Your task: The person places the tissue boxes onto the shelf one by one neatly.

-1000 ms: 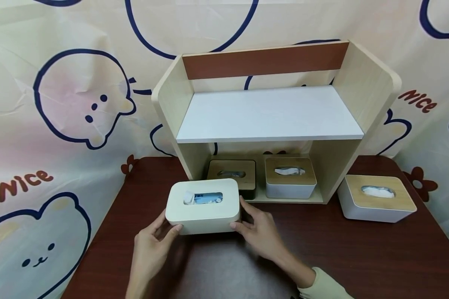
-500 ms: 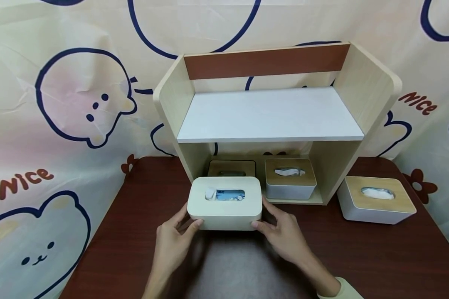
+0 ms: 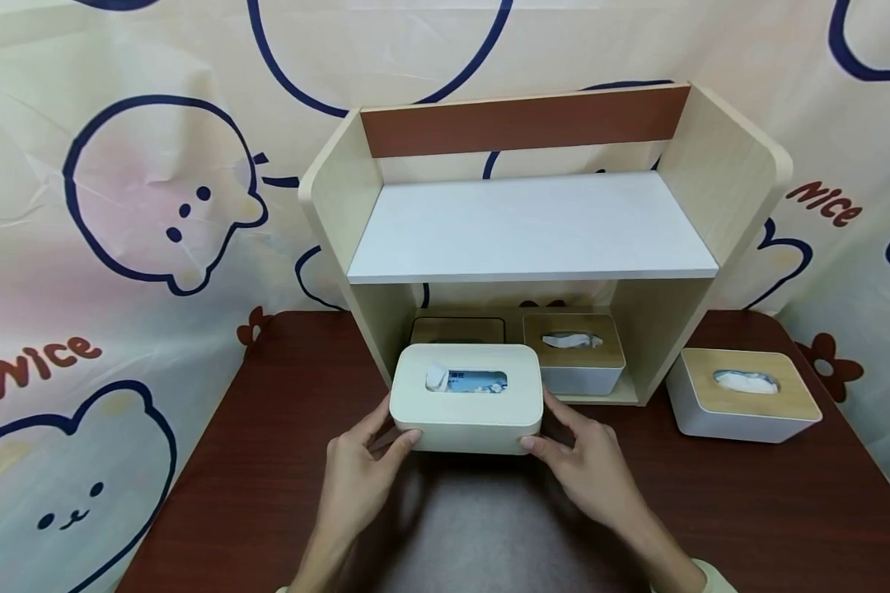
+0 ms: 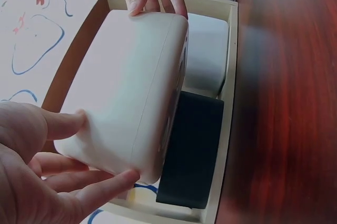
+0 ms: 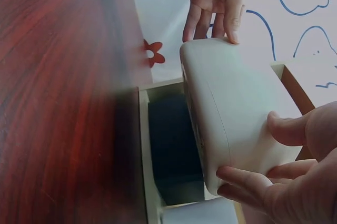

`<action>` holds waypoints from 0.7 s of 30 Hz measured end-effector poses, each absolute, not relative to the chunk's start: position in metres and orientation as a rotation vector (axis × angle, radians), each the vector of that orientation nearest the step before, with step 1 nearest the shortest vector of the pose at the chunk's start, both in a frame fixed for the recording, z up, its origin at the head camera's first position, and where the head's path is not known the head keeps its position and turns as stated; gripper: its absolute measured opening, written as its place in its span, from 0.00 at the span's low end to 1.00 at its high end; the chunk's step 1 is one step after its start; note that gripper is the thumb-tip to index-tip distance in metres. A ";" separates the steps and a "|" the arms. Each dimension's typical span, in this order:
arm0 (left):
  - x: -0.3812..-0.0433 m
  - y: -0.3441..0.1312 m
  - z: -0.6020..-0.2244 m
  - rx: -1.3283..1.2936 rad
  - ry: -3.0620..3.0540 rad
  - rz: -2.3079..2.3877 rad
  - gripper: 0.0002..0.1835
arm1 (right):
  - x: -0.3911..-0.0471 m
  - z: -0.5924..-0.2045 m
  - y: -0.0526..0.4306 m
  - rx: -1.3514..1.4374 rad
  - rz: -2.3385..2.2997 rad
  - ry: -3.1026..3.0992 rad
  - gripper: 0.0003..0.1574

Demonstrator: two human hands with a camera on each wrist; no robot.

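Because the cream tissue box [image 3: 467, 413] is wide, the left hand [image 3: 359, 472] and right hand [image 3: 592, 469] grip its opposite ends, apparently for balance (slot [image 3: 470, 381] uppermost), at the lower centre of the head view, partly hiding the dark, wood-lidded box [image 3: 457, 329] inside the shelf [image 3: 534, 226].

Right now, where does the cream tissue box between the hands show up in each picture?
Head: cream tissue box below centre, between left hand and right hand.
Left wrist: cream tissue box left of centre.
Right wrist: cream tissue box right of centre.
Shared landmark: the shelf unit, partly visible in both wrist views.
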State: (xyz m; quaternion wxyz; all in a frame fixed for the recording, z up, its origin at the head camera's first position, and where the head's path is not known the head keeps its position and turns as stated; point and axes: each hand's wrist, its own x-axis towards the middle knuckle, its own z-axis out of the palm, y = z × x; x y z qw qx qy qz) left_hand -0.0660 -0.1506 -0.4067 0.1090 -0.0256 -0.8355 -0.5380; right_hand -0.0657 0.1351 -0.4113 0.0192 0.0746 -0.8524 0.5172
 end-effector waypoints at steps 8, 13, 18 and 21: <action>-0.067 -0.150 -0.395 -0.135 -2.446 -1.568 0.33 | -0.064 -0.397 0.138 0.228 1.539 -2.655 0.47; -0.066 -0.151 -0.386 -0.164 -2.434 -1.546 0.34 | -0.063 -0.388 0.139 0.262 1.474 -2.648 0.46; -0.065 -0.153 -0.378 -0.181 -2.428 -1.518 0.33 | -0.063 -0.381 0.139 0.306 1.446 -2.626 0.46; -0.064 -0.155 -0.373 -0.197 -2.409 -1.527 0.33 | -0.063 -0.375 0.138 0.329 1.392 -2.616 0.45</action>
